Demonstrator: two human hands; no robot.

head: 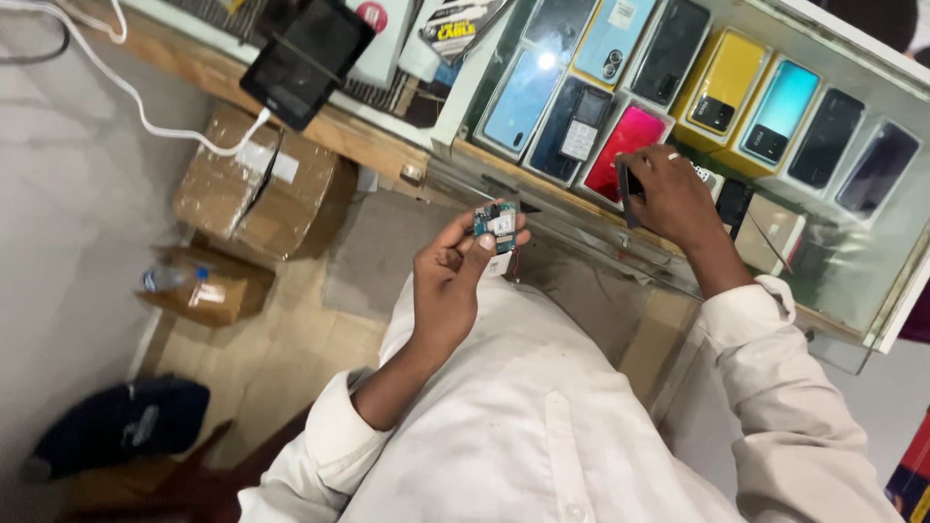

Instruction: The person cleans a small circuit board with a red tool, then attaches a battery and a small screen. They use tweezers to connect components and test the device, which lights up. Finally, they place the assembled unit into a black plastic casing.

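My left hand [448, 283] is raised in front of my white shirt and pinches a small blue-green circuit board [497, 223] between thumb and fingers. A thin wire hangs below the board. My right hand [680, 201], with a ring on one finger, rests on the glass top of a display counter [872, 242]. It is closed around a slim dark object [625, 190] that I cannot identify. The two hands are about a hand's width apart.
Under the counter glass lie several phones in blue, pink, yellow, teal and black [630, 136]. A dark tablet [305, 58] with a white cable [126, 92] sits on a wooden ledge. Cardboard boxes [257, 184], a water bottle [174, 278] and a dark bag [121, 421] are on the floor at left.
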